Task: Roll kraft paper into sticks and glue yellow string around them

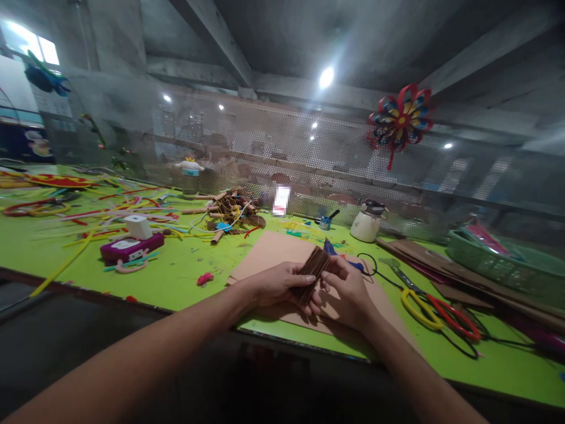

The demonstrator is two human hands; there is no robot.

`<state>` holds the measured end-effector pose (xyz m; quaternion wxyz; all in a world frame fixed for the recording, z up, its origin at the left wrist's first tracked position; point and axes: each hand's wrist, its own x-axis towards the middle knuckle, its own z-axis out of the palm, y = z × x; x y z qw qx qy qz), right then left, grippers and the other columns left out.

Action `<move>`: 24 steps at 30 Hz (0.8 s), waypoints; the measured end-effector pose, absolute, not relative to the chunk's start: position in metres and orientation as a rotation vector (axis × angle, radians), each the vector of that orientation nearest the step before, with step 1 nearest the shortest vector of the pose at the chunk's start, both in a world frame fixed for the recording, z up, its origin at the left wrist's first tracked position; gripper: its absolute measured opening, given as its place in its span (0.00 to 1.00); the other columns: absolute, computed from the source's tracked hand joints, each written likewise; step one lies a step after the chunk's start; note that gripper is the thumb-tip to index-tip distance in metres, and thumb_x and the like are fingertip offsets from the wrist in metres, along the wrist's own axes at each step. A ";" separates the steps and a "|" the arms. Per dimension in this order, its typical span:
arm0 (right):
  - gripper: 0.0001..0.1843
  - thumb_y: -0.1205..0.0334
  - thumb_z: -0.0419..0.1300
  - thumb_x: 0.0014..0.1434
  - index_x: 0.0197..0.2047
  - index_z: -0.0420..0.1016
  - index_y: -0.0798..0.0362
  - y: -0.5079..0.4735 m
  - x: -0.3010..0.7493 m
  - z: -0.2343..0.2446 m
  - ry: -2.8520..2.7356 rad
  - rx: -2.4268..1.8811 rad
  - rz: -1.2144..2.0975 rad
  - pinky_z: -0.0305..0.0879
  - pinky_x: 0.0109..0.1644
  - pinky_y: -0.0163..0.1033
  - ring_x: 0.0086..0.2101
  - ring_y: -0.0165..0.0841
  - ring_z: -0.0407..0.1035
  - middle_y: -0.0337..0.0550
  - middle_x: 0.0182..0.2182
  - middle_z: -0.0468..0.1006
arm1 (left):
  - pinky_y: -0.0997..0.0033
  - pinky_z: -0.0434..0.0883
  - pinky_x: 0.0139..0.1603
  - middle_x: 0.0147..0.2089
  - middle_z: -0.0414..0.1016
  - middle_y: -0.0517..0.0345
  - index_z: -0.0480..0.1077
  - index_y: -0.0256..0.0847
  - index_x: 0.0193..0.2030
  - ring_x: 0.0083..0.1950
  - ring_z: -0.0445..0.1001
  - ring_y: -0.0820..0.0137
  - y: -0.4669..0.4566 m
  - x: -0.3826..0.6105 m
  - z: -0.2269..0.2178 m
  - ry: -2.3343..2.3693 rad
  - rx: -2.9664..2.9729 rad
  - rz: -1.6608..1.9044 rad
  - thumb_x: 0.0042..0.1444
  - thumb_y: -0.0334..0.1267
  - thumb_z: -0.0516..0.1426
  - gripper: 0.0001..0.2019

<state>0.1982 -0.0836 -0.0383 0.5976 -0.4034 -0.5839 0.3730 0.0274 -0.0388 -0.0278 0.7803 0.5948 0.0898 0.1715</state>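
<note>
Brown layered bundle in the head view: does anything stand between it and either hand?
Nothing visible does. The left hand grips the brown bundle directly, and the right hand is at its right edge. The tan sheet lies beneath, not between.

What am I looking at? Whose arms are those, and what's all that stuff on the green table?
There's no robot here, just a person's two bare hands. The camera sits on that person's head, looking forward and down, so you see roughly what they see. The left hand holds a brown stack of thin pieces; the right hand has its fingers at the edge. Under them is a tan sheet on the green table. Scissors and a basket are on the right, a purple box on the left.
</note>
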 end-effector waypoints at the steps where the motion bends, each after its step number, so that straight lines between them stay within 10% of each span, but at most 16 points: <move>1: 0.13 0.66 0.59 0.49 0.40 0.69 0.53 -0.083 0.198 -0.038 -1.344 -0.902 0.900 0.63 0.33 0.34 0.30 0.30 0.66 0.39 0.31 0.73 | 0.59 0.71 0.38 0.36 0.73 0.45 0.64 0.33 0.47 0.33 0.74 0.66 -0.039 0.027 -0.029 0.182 1.278 0.368 0.56 0.41 0.54 0.16; 7: 0.30 0.72 0.58 0.45 0.53 0.64 0.50 -0.087 0.198 -0.030 -1.385 -0.833 0.895 0.63 0.40 0.36 0.36 0.31 0.66 0.39 0.36 0.73 | 0.63 0.70 0.33 0.35 0.73 0.44 0.62 0.34 0.47 0.32 0.74 0.63 -0.037 0.026 -0.030 0.174 1.282 0.260 0.56 0.42 0.53 0.16; 24: 0.16 0.61 0.56 0.53 0.46 0.69 0.54 -0.084 0.199 -0.029 -1.324 -0.957 0.845 0.56 0.24 0.32 0.21 0.25 0.58 0.33 0.22 0.65 | 0.75 0.61 0.23 0.21 0.56 0.66 0.64 0.36 0.38 0.20 0.64 0.76 -0.039 0.029 -0.029 0.281 1.283 0.279 0.54 0.39 0.55 0.09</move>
